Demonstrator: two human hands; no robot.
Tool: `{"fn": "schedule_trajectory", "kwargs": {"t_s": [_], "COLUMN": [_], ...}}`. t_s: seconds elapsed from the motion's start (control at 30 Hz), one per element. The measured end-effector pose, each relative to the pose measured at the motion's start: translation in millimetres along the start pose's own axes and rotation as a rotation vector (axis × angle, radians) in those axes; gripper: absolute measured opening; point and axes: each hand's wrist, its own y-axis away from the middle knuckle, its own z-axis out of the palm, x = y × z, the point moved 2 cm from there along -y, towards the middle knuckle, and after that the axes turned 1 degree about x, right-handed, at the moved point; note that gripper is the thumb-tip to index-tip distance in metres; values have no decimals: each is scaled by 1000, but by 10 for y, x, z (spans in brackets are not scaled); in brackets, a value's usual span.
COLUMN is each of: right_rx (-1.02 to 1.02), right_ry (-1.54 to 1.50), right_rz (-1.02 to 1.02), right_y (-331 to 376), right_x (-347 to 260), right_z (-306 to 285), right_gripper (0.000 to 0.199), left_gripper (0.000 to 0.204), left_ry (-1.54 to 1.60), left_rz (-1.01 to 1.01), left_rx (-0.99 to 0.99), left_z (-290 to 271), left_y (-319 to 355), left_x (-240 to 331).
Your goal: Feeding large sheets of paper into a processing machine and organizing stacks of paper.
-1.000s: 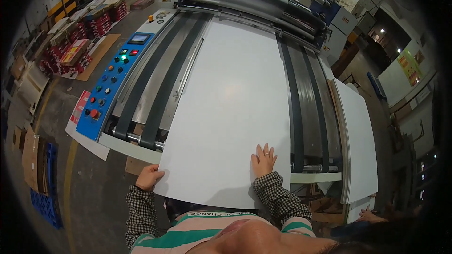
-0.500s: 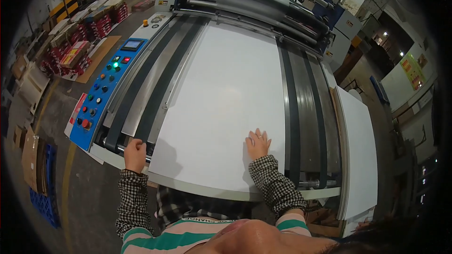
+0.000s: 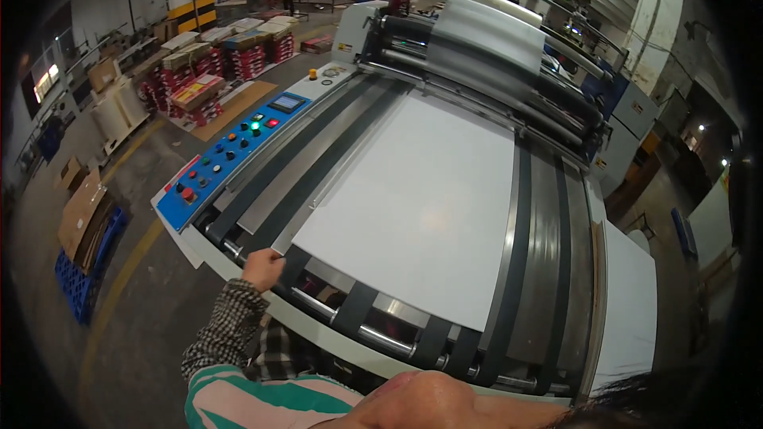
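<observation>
My left hand (image 3: 264,268) is at the front left corner of the machine's feed bed, close to the end of a long metal guide strip (image 3: 311,208). Its fingers are curled closed, and whatever they hold, if anything, is hidden. A large white sheet (image 3: 421,199) lies flat on the dark conveyor belts (image 3: 355,308), its far end by the rollers (image 3: 477,83). Between the sheet's near edge and the machine's front rail, belts and shiny metal rollers are exposed. My right hand is out of view.
Left of the bed runs a blue control panel (image 3: 230,155) with coloured buttons and a small screen. On the right stands a stack of white sheets (image 3: 628,302). Red-sided stacks (image 3: 199,95) and a blue pallet with cardboard (image 3: 87,246) sit on the floor to the left.
The white sheet has moved away toward the rollers, uncovering the near belts. My right hand has left the sheet and the view. The view has turned left; my left hand stays closed.
</observation>
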Motion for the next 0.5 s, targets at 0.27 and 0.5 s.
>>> {"fn": "schedule_trajectory", "kwargs": {"t_s": [0.27, 0.5], "right_rx": [610, 144], "right_ry": [261, -41], "right_rz": [-228, -914], "right_y": [-503, 1798], "right_x": [-379, -1101], "right_z": [-35, 1370], "right_gripper": [15, 16], "left_gripper": [26, 29], "left_ry": [169, 359], "left_rz": [170, 503], "left_rx": [-300, -649], "left_z": [564, 1197], "left_y": [30, 753], "left_x": [468, 1048]}}
